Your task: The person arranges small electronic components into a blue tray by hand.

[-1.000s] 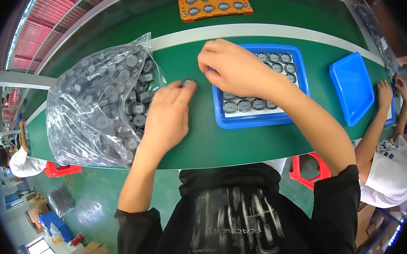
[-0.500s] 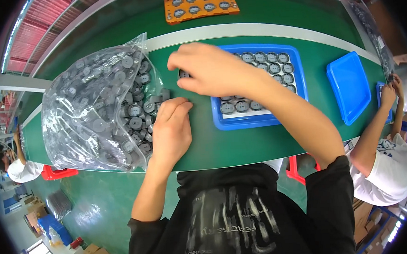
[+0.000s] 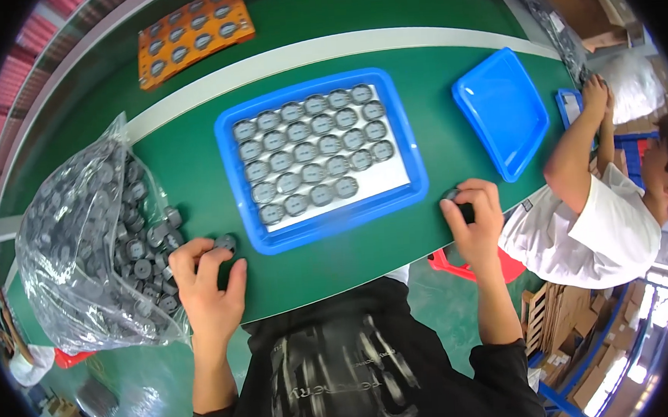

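My left hand (image 3: 210, 289) is at the front edge of the table beside the clear plastic bag. Its fingers are bent round a small grey disc-shaped part (image 3: 226, 242) at their tips. Well to the right, past the blue tray, my right hand (image 3: 476, 219) pinches another dark grey disc-shaped part (image 3: 451, 194) between thumb and fingers. Between the hands sits the blue tray (image 3: 234, 180), its white bottom covered with rows of similar round grey parts (image 3: 305, 151). White bottom shows bare at the tray's near right. Many loose grey parts (image 3: 139, 251) spill from the bag (image 3: 69, 248).
An orange plate (image 3: 199, 35) with round parts set in it lies at the far left, beyond a white strip (image 3: 324, 44). An empty blue tray (image 3: 506, 114) stands to the right. A co-worker in a white shirt (image 3: 592, 231) works at the far right.
My right hand has left the area between the bag and the tray and moved to the tray's right, a part in it. My left hand now has a part at its fingertips. The view has turned.
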`<state>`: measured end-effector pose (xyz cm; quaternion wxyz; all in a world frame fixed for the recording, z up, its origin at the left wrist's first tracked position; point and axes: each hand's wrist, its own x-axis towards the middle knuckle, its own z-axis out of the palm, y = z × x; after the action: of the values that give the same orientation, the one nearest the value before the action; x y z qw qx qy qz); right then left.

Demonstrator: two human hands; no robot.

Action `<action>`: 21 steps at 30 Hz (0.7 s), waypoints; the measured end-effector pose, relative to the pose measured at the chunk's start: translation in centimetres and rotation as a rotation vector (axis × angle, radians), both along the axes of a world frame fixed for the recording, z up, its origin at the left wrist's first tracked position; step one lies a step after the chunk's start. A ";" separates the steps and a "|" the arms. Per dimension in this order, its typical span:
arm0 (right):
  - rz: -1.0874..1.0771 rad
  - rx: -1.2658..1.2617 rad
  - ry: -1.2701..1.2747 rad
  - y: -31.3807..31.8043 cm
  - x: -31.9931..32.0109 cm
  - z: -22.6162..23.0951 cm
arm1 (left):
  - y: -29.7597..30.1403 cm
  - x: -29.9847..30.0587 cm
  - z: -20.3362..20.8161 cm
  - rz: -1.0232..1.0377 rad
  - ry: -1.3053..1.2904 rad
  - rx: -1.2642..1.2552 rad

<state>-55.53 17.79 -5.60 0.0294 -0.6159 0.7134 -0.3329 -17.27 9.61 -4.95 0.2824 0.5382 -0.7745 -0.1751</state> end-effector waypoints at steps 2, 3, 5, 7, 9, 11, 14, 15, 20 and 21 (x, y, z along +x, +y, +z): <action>0.035 0.057 0.037 0.4 -0.7 -0.1 | -0.1 -0.2 -0.1 0.021 -0.024 -0.026; 0.037 0.029 0.046 0.6 -1.1 0.0 | -0.2 -0.2 -0.1 0.030 -0.001 -0.035; 0.109 0.034 -0.073 0.6 -1.6 0.4 | -0.2 -0.2 -0.3 0.007 0.043 -0.086; 0.167 0.024 -0.058 0.6 -1.9 0.8 | -0.1 -0.1 -0.6 -0.009 -0.007 -0.116; 0.254 0.024 0.053 0.6 -2.2 0.9 | 0.0 0.0 -0.9 -0.023 -0.049 -0.143; 0.257 0.026 0.080 0.5 -2.3 0.8 | 0.1 0.0 -1.0 -0.034 -0.056 -0.172; 0.274 0.017 0.121 0.3 -2.5 0.8 | 0.1 0.0 -0.6 -0.031 -0.113 -0.138; 0.272 0.021 0.129 0.4 -2.5 0.8 | 0.2 0.0 -0.3 -0.021 -0.117 -0.148; 0.371 0.043 0.050 0.0 -3.1 1.1 | 0.1 0.2 0.8 -0.085 -0.220 -0.135; 0.390 0.040 0.055 0.0 -3.3 1.3 | -0.1 0.1 0.8 -0.094 -0.213 -0.174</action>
<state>-58.87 17.75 -4.30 0.0858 -0.7505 0.5877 -0.2898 -17.14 9.47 -4.14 0.2357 0.4904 -0.8367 -0.0624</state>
